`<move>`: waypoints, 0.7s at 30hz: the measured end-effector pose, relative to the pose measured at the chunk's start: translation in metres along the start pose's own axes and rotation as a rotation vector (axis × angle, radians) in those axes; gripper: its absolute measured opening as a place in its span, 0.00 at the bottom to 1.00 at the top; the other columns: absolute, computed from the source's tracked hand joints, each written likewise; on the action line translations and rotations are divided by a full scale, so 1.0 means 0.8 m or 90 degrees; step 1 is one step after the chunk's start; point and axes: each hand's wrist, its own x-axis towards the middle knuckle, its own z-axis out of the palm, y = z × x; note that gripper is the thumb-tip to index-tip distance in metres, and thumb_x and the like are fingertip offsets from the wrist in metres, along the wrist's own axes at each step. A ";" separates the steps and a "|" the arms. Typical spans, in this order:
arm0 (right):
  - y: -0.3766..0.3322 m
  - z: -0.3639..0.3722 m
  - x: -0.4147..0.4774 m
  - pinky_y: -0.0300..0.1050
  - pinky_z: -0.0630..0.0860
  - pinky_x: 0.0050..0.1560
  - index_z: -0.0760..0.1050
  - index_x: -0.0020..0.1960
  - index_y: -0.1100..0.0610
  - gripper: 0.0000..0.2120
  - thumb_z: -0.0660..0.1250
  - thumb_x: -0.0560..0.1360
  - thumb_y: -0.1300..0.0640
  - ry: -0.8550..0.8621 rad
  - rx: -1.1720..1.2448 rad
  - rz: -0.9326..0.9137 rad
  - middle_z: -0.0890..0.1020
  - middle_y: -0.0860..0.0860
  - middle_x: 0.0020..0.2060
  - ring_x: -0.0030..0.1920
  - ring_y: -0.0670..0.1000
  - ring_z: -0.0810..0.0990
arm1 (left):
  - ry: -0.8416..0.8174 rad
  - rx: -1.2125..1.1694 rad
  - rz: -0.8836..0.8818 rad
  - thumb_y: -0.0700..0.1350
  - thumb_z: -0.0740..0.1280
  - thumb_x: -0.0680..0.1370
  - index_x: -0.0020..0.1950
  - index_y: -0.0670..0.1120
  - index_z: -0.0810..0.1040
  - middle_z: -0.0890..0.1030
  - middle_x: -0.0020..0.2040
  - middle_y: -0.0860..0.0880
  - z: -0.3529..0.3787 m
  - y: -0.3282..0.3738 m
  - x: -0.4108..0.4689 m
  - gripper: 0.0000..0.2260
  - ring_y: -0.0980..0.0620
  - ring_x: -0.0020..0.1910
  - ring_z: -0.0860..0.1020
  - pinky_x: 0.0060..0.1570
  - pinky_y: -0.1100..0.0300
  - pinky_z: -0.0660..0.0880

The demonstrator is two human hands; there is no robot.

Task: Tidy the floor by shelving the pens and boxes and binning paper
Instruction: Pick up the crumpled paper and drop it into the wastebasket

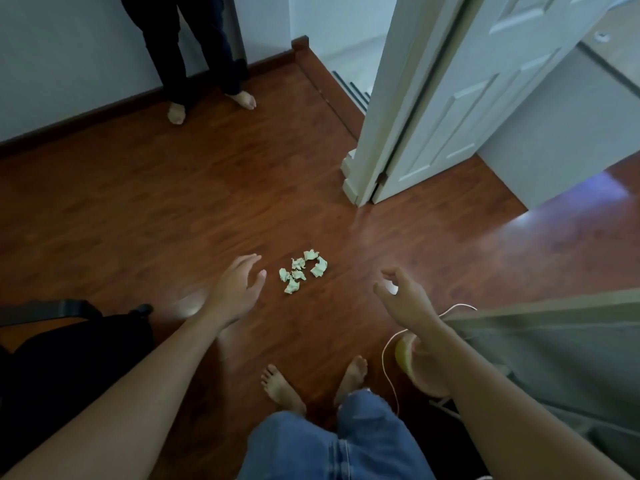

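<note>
The floor (173, 209) is reddish wood, smooth and glossy, with light reflections. The paper scraps (303, 270) on it are pale, matt and crumpled. Beyond the scraps, the door (467, 98) looks smoothly painted. Nearer than the scraps, the jeans (329, 445) are blue denim cloth with a frayed hem.

Crumpled paper wads (298, 274): about six small, pale greenish-white balls lying in a loose cluster on the reddish wooden floor (173, 202). The largest wad (319, 266) sits at the cluster's 3 o'clock, others at 1, 7 and 9 o'clock, two at centre, nearly touching.

No readable text, labels, brands or numbers on anything.
</note>
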 end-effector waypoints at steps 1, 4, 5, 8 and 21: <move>-0.004 0.006 0.014 0.42 0.70 0.66 0.74 0.74 0.56 0.24 0.70 0.82 0.47 -0.007 -0.004 0.000 0.80 0.51 0.71 0.72 0.51 0.77 | -0.007 0.004 -0.006 0.55 0.60 0.87 0.81 0.47 0.71 0.71 0.80 0.50 0.002 -0.006 0.014 0.24 0.52 0.79 0.69 0.76 0.54 0.67; -0.002 0.032 0.076 0.42 0.72 0.62 0.74 0.75 0.55 0.26 0.70 0.81 0.45 -0.036 -0.017 0.004 0.80 0.50 0.69 0.69 0.49 0.78 | -0.021 0.001 -0.030 0.53 0.61 0.87 0.79 0.47 0.73 0.73 0.78 0.51 0.021 -0.029 0.062 0.22 0.52 0.77 0.71 0.72 0.60 0.63; 0.003 0.046 0.104 0.41 0.73 0.61 0.74 0.74 0.54 0.26 0.71 0.81 0.43 -0.050 -0.022 0.009 0.80 0.49 0.69 0.67 0.47 0.78 | -0.022 -0.006 -0.039 0.53 0.61 0.87 0.79 0.47 0.74 0.73 0.77 0.51 0.032 -0.039 0.083 0.22 0.52 0.77 0.72 0.72 0.60 0.64; 0.024 0.095 0.194 0.43 0.76 0.60 0.74 0.74 0.52 0.27 0.71 0.80 0.41 -0.086 -0.039 0.006 0.81 0.50 0.67 0.65 0.48 0.80 | -0.017 -0.029 -0.063 0.53 0.61 0.87 0.79 0.48 0.74 0.73 0.77 0.53 0.078 -0.077 0.145 0.21 0.53 0.75 0.73 0.71 0.60 0.66; 0.281 0.444 0.602 0.56 0.78 0.64 0.73 0.75 0.54 0.29 0.74 0.79 0.42 -0.172 -0.153 -0.079 0.80 0.53 0.69 0.62 0.58 0.83 | -0.045 -0.054 -0.080 0.47 0.65 0.86 0.72 0.47 0.80 0.78 0.69 0.50 0.481 -0.361 0.436 0.15 0.51 0.66 0.79 0.64 0.56 0.74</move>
